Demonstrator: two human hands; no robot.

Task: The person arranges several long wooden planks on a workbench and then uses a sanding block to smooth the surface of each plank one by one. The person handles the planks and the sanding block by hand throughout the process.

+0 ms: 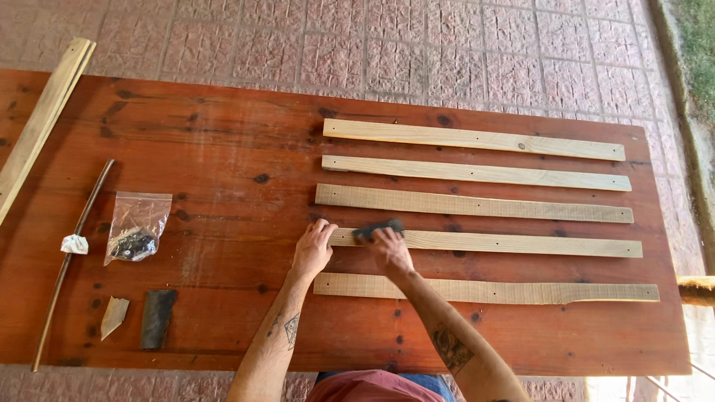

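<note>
Slats of pale wood lie in a row of five across the right half of the frame, long sides parallel, on my reddish, knotty desk. I am at the fourth slat from the top: light, straight-grained, with small dark holes near its ends and along its length. Its left end sits just right of centre frame.

My left hand lies flat with fingers spread on the desk and the slat's left end, its grip open and closed on nothing. My right hand presses a dark sanding pad down on the slat's top face, just beside the left hand; the fingers curl over the pad and hold it. My right forearm crosses over the lowest slat, which has a notch cut out of its lower edge toward the right.

The three upper slats lie apart from each other, untouched. At the left of the frame are a clear bag of dark hardware, a thin rod with a scrap of white paper on it, a dark folded sheet and a small pale scrap. Long boards lean over the desk's upper left corner. Pink paving shows beyond the desk.
</note>
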